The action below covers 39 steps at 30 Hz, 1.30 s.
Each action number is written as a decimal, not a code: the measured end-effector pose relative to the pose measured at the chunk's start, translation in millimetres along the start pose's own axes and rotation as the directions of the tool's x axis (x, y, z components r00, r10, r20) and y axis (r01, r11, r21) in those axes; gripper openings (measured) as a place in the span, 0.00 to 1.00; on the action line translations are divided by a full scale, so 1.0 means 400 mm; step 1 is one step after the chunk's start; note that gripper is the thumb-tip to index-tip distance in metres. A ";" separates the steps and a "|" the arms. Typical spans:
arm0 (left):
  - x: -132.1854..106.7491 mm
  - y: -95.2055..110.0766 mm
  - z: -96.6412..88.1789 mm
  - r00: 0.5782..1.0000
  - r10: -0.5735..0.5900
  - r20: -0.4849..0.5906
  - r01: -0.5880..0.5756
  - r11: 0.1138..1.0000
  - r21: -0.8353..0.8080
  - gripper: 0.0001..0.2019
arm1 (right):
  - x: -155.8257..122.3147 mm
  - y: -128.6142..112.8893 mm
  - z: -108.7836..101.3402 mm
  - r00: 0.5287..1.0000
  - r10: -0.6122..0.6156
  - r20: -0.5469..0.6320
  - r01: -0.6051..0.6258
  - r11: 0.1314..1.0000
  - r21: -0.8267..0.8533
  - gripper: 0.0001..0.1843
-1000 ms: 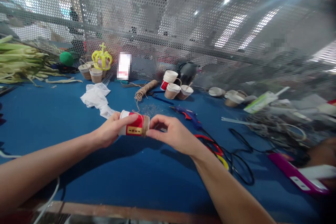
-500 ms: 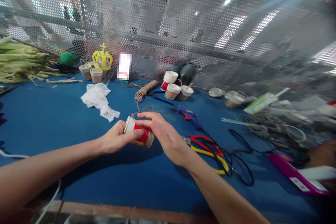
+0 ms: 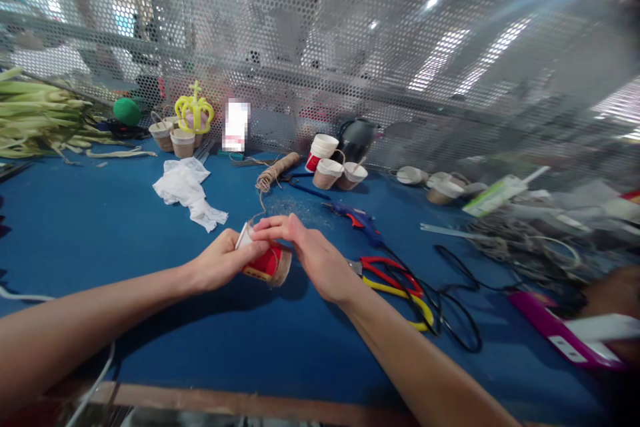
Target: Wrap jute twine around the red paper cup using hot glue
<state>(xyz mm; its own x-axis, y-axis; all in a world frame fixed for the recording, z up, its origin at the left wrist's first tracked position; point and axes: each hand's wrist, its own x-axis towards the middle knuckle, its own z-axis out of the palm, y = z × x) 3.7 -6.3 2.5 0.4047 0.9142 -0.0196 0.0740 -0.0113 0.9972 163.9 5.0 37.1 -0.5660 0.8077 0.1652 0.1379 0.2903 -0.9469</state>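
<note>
My left hand (image 3: 220, 263) is closed around a paper cup (image 3: 270, 260), tilted on its side above the blue table. The cup has a white rim, a red printed wall and a band of brown twine wound around its base end. My right hand (image 3: 315, 257) lies over the cup's upper side, its fingers stretched out and held close together, fingertips touching near the white rim. A strand of twine runs from under those fingertips back to a twine roll (image 3: 280, 170) on the table. The right thumb and the cup's far side are not clearly visible.
A glue gun (image 3: 357, 219) and red-and-yellow-handled pliers (image 3: 395, 283) lie right of my hands among black cords. White cloth (image 3: 187, 190) is at left. Twine-wrapped cups (image 3: 327, 175) stand behind. A purple power strip (image 3: 550, 333) sits at right; perforated metal panel (image 3: 280, 33) backs the table (image 3: 210, 347).
My right hand's fingers have drawn together and shifted slightly left along the cup towards its rim. The cup has tilted a little, its base end lower; the left hand keeps its hold.
</note>
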 end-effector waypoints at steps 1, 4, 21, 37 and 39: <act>0.001 -0.004 -0.001 1.000 -0.016 -0.001 0.016 1.000 -0.008 0.17 | 0.003 -0.005 0.001 1.000 -0.003 0.002 0.004 1.000 -0.030 0.28; 0.004 -0.010 -0.003 0.998 -0.057 0.007 0.057 0.998 -0.020 0.18 | 0.010 -0.024 0.001 1.000 -0.010 0.019 0.012 0.993 -0.117 0.28; 0.007 0.001 -0.001 0.989 -0.130 -0.076 0.109 0.967 -0.229 0.16 | -0.010 0.109 -0.391 0.622 0.430 -0.655 -0.780 0.413 -0.469 0.14; 0.011 -0.011 -0.018 0.992 -0.024 -0.123 0.041 0.990 0.134 0.19 | -0.067 -0.034 -0.192 0.871 0.289 -0.398 -0.291 0.955 0.057 0.10; 0.011 -0.013 -0.020 0.993 0.013 -0.119 0.014 0.976 0.219 0.20 | -0.072 -0.030 -0.155 0.916 0.291 -0.277 -0.286 0.956 0.057 0.08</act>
<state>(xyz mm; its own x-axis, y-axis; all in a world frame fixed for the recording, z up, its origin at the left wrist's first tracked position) -2.1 0.9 -2.4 0.2946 0.9556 0.0017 0.2774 -0.0872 0.9568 228.8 10.2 60.6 -0.2533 0.9662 -0.0475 0.2475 0.0172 -0.9687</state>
